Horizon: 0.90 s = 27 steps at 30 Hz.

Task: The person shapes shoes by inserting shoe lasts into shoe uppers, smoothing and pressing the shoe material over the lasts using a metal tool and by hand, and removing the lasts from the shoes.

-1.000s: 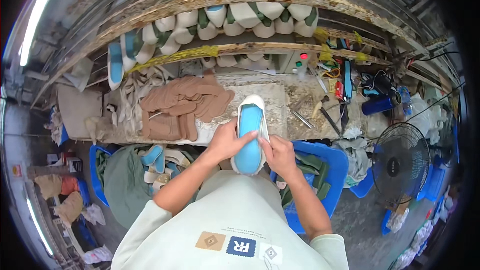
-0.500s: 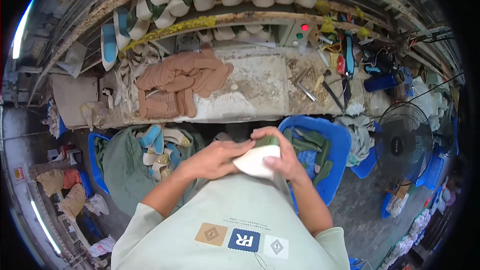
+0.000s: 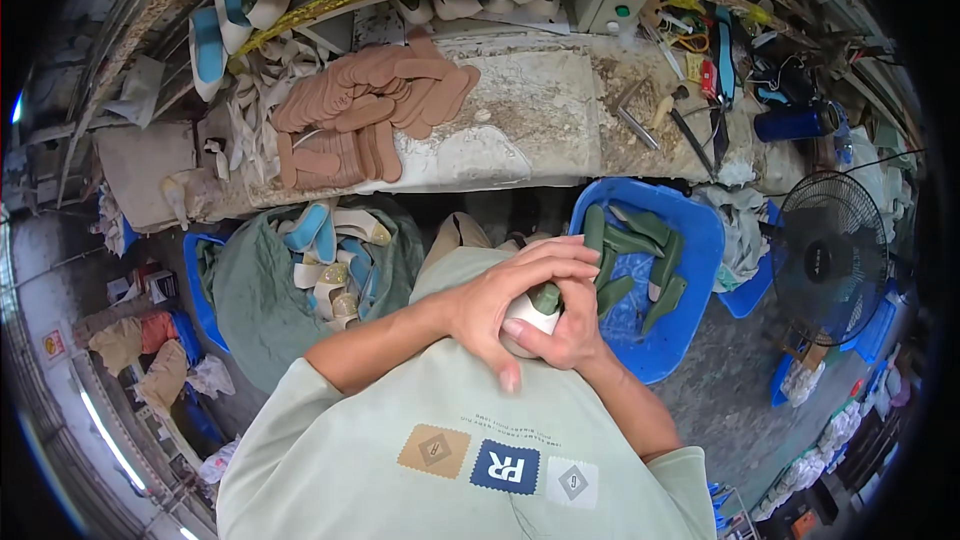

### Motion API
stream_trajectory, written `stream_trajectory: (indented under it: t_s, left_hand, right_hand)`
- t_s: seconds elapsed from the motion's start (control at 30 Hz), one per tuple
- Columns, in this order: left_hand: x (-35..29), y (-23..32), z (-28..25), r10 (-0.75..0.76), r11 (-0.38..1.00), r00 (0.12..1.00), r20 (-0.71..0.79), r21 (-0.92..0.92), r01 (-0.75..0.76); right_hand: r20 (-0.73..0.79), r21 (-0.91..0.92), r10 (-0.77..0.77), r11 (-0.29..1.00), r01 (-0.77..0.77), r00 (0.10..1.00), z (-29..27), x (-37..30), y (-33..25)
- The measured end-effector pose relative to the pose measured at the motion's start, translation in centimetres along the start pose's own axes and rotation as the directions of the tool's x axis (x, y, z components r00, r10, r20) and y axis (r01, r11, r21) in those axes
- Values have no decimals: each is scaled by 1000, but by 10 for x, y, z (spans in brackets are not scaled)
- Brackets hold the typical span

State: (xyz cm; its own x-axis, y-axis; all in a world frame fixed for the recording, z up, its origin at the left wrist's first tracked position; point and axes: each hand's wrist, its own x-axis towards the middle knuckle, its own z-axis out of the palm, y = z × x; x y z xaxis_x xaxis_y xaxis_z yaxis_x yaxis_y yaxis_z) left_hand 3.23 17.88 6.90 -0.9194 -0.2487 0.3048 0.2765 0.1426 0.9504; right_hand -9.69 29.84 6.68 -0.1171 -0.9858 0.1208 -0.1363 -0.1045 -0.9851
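Close in front of my chest, a white shoe upper (image 3: 533,314) sits over a green shoe last (image 3: 546,296). My left hand (image 3: 487,302) wraps over its far and left side, its fingers reaching across to the right hand and the thumb pointing down toward my shirt. From the right, my right hand (image 3: 572,328) grips the same shoe with the thumb laid across the white part. Much of the shoe is hidden by the two hands. Just right of them stands a blue bin (image 3: 690,315) holding several loose green shoe lasts (image 3: 665,300).
Left of me, a green cloth (image 3: 250,295) drapes around several blue and white shoes (image 3: 318,230). Brown insoles (image 3: 370,100) lie piled on the workbench (image 3: 530,90), with a hammer (image 3: 637,125) farther right. A fan (image 3: 830,250) stands at right. White shoes line the shelf above.
The view has tilted and shows more of the blue bin. My left hand has moved from the shoe's left side over its top, and the shoe has turned between my hands.
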Motion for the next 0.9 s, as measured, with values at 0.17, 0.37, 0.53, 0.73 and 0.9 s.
stream_trajectory:
  t_s: [0.17,0.37,0.53,0.73,0.9]
  left_hand:
    - [11,-8,-5,101,988,993,67,106,-108]
    - [7,0,10,-42,984,991,-128,169,63]
    - [9,-4,7,-89,975,979,-181,184,122]
    - [-10,-32,-25,-585,786,490,-646,-602,143]
    - [9,-12,-26,-451,293,845,-287,-942,-164]
  right_hand:
    - [25,-2,110,994,-110,994,-2,-9,5]
    - [76,49,225,972,-229,971,-7,-11,7]
    - [-26,160,191,970,-184,981,-6,-4,6]
    - [-636,332,-41,887,322,770,-2,26,-30]
    - [-244,505,226,860,-76,943,0,-9,-14]
